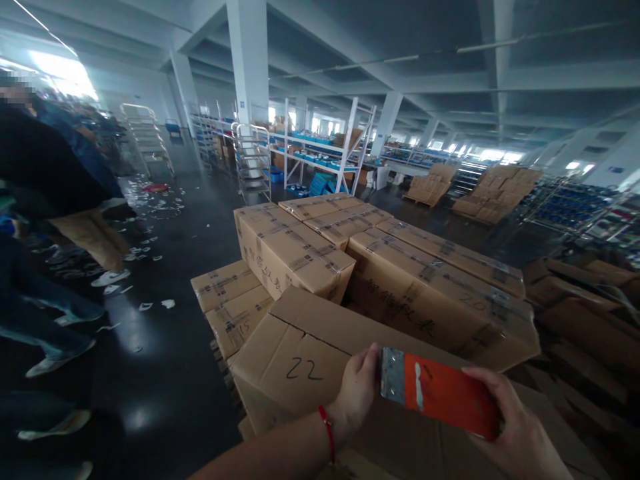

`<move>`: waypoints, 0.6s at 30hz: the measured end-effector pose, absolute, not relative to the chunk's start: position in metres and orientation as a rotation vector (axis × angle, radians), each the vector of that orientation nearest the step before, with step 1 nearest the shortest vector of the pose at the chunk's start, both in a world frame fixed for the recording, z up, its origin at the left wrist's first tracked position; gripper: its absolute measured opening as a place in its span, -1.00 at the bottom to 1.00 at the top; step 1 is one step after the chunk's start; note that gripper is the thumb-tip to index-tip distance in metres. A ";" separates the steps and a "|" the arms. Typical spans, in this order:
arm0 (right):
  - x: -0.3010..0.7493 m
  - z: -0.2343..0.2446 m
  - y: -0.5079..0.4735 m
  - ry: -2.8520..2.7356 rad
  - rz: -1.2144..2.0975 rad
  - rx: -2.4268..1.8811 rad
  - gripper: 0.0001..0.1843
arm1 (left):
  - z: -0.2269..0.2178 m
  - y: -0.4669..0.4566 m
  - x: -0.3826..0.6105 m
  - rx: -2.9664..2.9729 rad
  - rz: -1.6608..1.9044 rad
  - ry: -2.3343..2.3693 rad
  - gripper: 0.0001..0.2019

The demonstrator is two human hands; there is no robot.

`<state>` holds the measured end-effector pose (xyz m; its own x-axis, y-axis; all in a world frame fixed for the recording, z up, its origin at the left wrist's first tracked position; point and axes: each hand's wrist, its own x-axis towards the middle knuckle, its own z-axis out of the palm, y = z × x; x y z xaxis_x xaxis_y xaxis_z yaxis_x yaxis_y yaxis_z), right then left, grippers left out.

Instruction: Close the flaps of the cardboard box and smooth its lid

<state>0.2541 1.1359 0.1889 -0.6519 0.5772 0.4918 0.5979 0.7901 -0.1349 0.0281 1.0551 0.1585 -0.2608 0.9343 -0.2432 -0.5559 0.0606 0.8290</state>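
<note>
Both my hands hold a red tool with a metal end (436,392), likely a tape dispenser, above a cardboard box marked "22" (300,347). My left hand (356,393), with a red string on its wrist, grips the metal end with the thumb on top. My right hand (515,427) wraps around the red body from the right. More taped cardboard boxes (295,253) are stacked just beyond, some with handwritten numbers and characters.
People (45,180) stand and walk at the left on a dark glossy floor littered with paper scraps (150,207). White shelving racks (320,153), a wheeled cart (253,163) and pallets of boxes (495,190) fill the back. Flattened cardboard (585,300) lies at right.
</note>
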 end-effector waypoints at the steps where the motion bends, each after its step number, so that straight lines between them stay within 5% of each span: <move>1: 0.254 0.189 1.136 -2.452 -0.069 -0.857 -0.44 | 0.158 1.055 0.027 0.498 1.536 1.067 -0.35; 9: 0.257 0.180 1.137 -2.386 -0.025 -0.875 -0.51 | 0.154 1.057 0.027 0.605 1.496 1.130 -0.43; 14: 0.236 0.195 1.136 -2.469 0.059 -0.826 -0.54 | 0.161 1.057 0.003 1.392 1.359 1.740 -0.66; 18: 0.217 0.211 1.143 -2.603 0.300 -0.939 -0.59 | 0.154 1.062 -0.018 1.466 1.222 1.762 -0.67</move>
<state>0.2165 1.1432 0.2106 -0.7162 0.6488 0.2571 0.5732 0.7571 -0.3135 -0.0185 1.0623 0.1539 -0.2645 0.9539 0.1418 0.4668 -0.0021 0.8844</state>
